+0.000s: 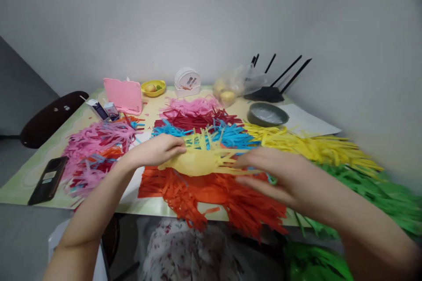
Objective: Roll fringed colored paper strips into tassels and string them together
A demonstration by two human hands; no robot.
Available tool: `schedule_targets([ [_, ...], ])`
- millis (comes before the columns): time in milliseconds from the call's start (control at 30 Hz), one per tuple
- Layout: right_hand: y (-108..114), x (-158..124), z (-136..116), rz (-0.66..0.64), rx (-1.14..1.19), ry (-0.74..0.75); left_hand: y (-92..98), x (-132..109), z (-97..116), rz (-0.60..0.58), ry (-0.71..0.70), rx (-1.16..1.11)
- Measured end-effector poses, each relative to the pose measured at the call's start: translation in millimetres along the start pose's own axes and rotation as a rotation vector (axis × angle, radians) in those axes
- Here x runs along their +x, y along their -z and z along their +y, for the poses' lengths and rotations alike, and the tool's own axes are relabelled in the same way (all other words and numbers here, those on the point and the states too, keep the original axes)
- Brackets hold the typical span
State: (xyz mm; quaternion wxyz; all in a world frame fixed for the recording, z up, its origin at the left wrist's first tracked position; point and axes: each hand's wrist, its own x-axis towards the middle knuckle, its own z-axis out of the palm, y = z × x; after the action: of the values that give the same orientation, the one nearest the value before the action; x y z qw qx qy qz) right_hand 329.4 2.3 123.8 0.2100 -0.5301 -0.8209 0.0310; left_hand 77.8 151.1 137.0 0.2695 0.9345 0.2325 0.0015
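My left hand pinches the left edge of a yellow fringed paper sheet, held just above the table. My right hand is at the sheet's right side, fingers stretched toward it and blurred by motion; whether it grips the paper is unclear. Under the sheet lies a pile of orange-red fringed paper that hangs over the table's front edge. Blue fringed paper lies right behind the sheet.
Pink and mixed fringes lie left, yellow fringes and green fringes right. A phone lies at the left edge. A pink case, yellow bowl, grey dish, plastic bag and router stand at the back.
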Motion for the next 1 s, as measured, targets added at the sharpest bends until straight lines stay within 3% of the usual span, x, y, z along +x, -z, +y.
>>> schedule_targets([
  [67, 2, 9, -4, 0.048, 0.105, 0.026, -4.2, 2, 6, -0.029, -0.064, -0.031],
  [200, -20, 20, -3, -0.071, 0.212, 0.114, -15.8, 2, 5, 0.047, -0.084, -0.228],
  [367, -48, 16, 2, 0.158, 0.307, -0.083, -39.7, 5, -12, 0.081, -0.028, -0.487],
  [533, -45, 22, 3, 0.285, 0.231, -0.201, -74.1, 9, 7, 0.342, -0.129, -0.324],
  [633, -37, 21, 1, 0.305, 0.256, -0.232, -89.7, 12, 18, 0.486, -0.092, -0.212],
  [800, -29, 11, 4, 0.305, 0.326, -0.273, -91.9, 17, 13, 0.730, -0.055, -0.241],
  [1000, -29, 9, 5, 0.327, 0.550, -0.318, -89.9, 22, 11, 0.754, -0.125, -0.216],
])
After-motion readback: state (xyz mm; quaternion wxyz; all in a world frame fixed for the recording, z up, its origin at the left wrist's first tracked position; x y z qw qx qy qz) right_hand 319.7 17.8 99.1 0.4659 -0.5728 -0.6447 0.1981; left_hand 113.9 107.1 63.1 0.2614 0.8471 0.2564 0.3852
